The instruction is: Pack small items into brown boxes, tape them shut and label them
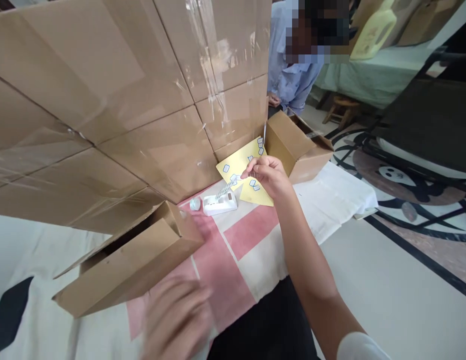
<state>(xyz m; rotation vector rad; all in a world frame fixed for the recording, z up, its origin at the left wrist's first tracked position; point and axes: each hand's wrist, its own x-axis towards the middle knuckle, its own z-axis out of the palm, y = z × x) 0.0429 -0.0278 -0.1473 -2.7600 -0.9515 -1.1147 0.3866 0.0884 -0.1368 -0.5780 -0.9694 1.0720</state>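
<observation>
My right hand (269, 176) is closed in a pinch on the end of a thin, pale patterned tape strip (225, 188). The strip slants up from a white tape dispenser (220, 205) on the cloth. Behind my fingers lies a yellow sheet (258, 195) with several small blue-outlined squares, partly covered by the hand. A small pale blue roll-like object (195, 204) sits just left of the dispenser. Low in the view, my left hand (178, 320) is smeared by motion above the cloth, so its fingers cannot be made out.
A wall of taped cardboard boxes (153, 95) rises behind the pink-and-white cloth (233, 280). One open carton (131, 265) stands at left, another open carton (296, 147) at right. Beyond are a person in a light blue shirt (296, 90) and a black chair (424, 110).
</observation>
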